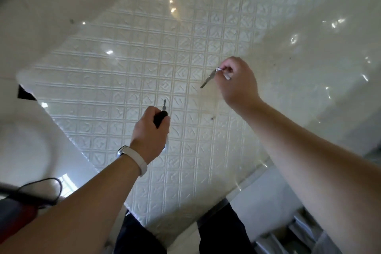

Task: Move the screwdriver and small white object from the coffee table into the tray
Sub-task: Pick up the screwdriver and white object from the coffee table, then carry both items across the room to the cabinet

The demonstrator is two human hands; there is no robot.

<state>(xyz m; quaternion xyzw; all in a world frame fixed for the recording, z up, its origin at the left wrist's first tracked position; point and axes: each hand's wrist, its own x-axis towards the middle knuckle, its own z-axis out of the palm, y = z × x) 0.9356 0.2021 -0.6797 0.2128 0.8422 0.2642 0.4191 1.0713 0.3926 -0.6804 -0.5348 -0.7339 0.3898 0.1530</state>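
Observation:
My left hand (151, 128) is closed around the black handle of a short screwdriver (161, 116), whose metal bit points away from me. My right hand (239, 82) pinches a small white object (226, 76) on a metal ring, with a grey key-like piece (208, 79) hanging out to the left. Both hands hover above the coffee table (144, 57), whose glossy white top has an embossed grid of squares. No tray can be made out in this view.
A white watch band (135, 160) is on my left wrist. A black cable (41, 189) and a dark red-and-grey thing (16, 214) lie at lower left. My dark trouser legs (222, 231) show below the table's near edge. Grey slatted shapes (305, 233) sit at lower right.

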